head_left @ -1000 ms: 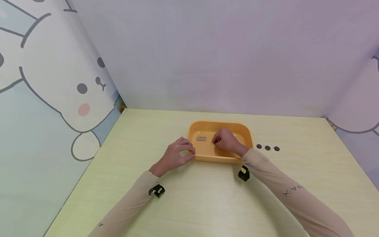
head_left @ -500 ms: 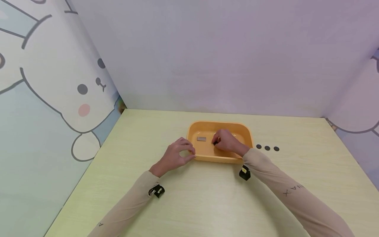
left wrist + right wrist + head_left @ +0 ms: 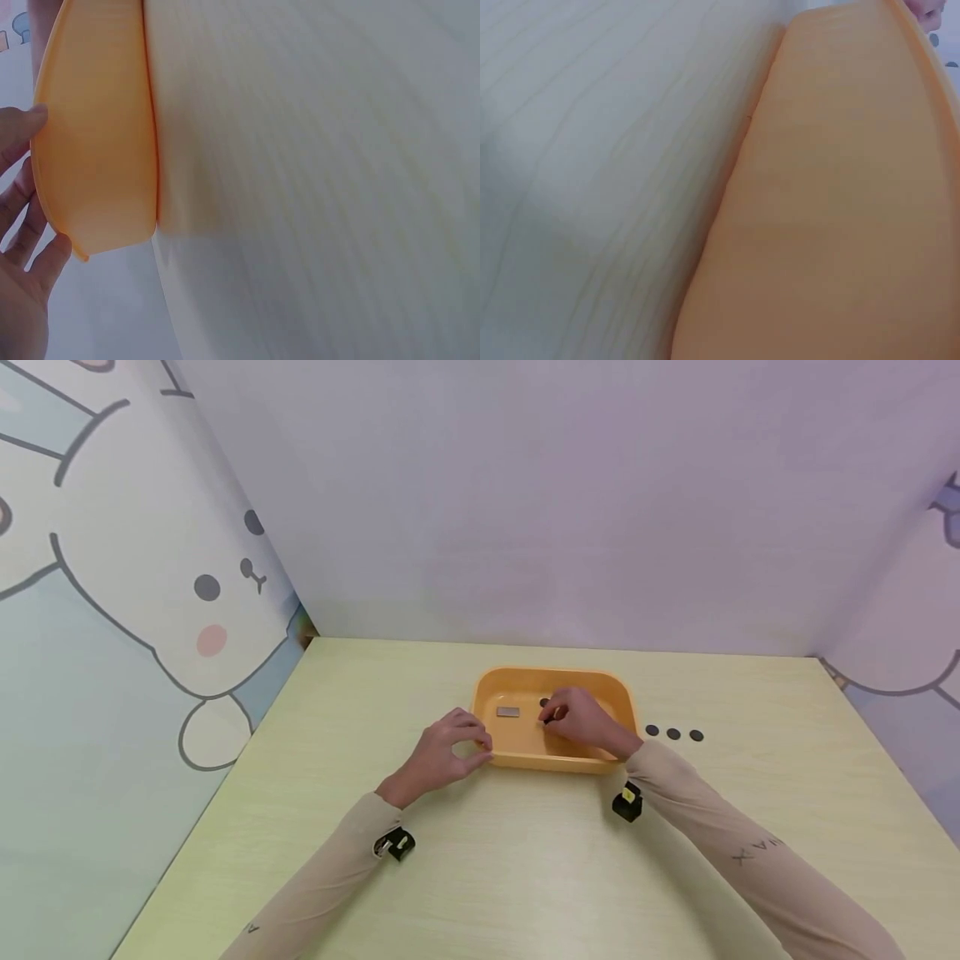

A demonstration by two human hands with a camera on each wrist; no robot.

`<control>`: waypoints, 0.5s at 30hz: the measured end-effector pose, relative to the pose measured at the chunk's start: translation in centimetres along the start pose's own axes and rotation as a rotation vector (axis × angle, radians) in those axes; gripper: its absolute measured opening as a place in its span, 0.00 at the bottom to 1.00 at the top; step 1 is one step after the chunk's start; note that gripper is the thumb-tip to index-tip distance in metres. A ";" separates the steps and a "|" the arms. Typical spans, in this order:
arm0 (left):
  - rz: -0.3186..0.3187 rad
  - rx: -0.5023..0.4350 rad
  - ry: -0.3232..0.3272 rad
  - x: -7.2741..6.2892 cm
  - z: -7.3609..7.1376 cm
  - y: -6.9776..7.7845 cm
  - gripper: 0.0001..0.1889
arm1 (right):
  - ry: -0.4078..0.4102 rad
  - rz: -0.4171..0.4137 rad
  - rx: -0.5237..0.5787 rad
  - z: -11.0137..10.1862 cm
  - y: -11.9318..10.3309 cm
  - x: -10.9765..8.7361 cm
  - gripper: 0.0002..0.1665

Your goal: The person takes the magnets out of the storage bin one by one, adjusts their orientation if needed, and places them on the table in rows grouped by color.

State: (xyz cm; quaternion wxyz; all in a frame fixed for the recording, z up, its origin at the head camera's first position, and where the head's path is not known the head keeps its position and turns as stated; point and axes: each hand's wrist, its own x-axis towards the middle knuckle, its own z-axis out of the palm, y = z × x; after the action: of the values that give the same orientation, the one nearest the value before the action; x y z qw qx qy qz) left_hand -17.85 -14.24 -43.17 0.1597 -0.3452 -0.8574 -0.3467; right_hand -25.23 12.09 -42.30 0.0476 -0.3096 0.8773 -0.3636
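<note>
An orange plastic tray (image 3: 551,762) stands on the table. My left hand (image 3: 442,752) holds its near left corner, with thumb and fingertips at the rim; the left wrist view shows the fingers along the rim too. Inside the tray, my right hand (image 3: 581,717) pinches a small black disc (image 3: 550,721), partly hidden by the fingers. A second black disc (image 3: 543,702) lies on the tray floor just beyond those fingertips. To the left of it lies a small grey rectangular block (image 3: 507,712). The right wrist view shows mostly the tray's outer wall (image 3: 840,187).
Three black discs (image 3: 673,734) lie in a row on the pale wooden table (image 3: 525,860), right of the tray. A plain pale wall (image 3: 562,527) rises behind the table. At the left is a wall panel (image 3: 120,610) with a cartoon print.
My right hand has shifted slightly to the right within the tray, and a black disc now shows beyond its fingers. My left hand stays at the tray corner.
</note>
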 end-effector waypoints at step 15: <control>0.006 0.005 0.002 -0.1 0.2 -0.3 0.05 | 0.092 -0.049 0.086 -1.6 0.0 -1.5 0.07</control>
State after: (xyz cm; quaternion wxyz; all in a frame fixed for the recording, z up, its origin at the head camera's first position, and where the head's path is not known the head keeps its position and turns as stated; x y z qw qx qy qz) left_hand -17.98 -14.31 -43.46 0.1625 -0.3471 -0.8569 -0.3446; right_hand -24.49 13.88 -41.35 0.0116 -0.3117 0.8542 -0.4159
